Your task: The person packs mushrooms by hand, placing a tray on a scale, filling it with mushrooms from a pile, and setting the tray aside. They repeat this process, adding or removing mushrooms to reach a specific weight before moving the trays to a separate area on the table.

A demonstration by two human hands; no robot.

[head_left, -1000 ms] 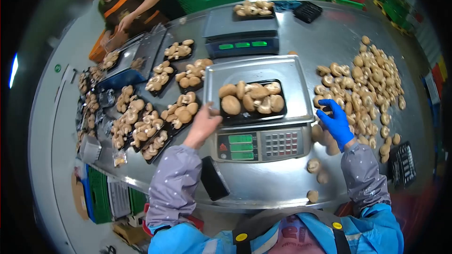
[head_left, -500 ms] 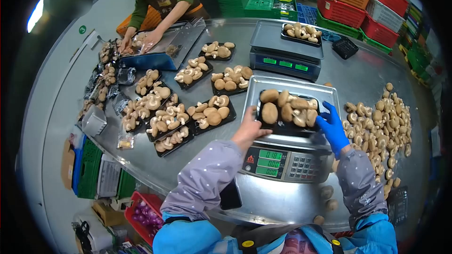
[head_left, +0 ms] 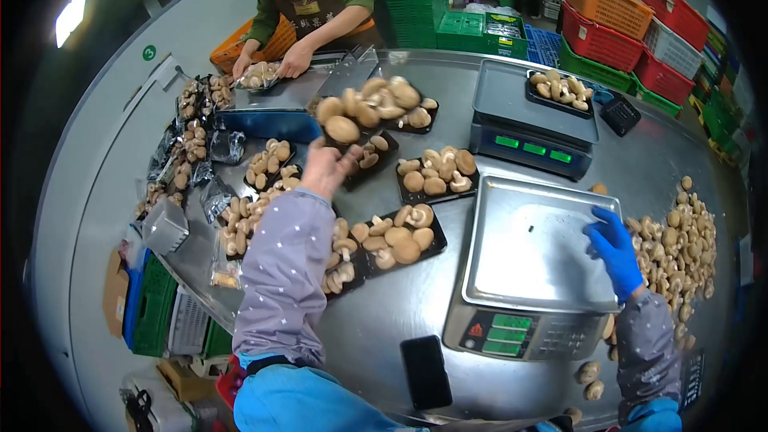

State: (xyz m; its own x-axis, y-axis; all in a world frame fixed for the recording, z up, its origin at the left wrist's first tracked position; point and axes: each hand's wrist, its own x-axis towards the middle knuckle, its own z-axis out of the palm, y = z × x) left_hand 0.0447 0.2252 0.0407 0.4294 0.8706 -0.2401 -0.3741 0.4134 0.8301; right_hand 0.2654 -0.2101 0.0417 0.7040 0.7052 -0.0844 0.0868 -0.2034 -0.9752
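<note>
My bare left hand (head_left: 326, 170) reaches out to the left, gripping a black tray of mushrooms (head_left: 370, 109) by its near side. That tray is in the air above other filled trays and is slightly blurred. My right hand (head_left: 614, 250), in a blue glove, hovers at the right edge of the near scale's metal pan (head_left: 544, 252). Its fingers are loosely bent and apart, with nothing in them. Only a small dark speck lies on the pan. Close by on the left sit a tray of mushrooms (head_left: 400, 236) and another filled tray (head_left: 437, 173).
A second scale (head_left: 532, 138) carries a mushroom tray (head_left: 560, 90). Loose mushrooms (head_left: 676, 252) are heaped at right. A phone (head_left: 426, 372) lies near the front edge. Across the table a co-worker (head_left: 316, 12) handles a mushroom pack. Stacked crates (head_left: 604, 40) stand behind.
My left hand has carried the mushroom tray off the near scale's pan, left and away from me. My right hand has let go of the tray and stayed by the scale. The view has shifted left.
</note>
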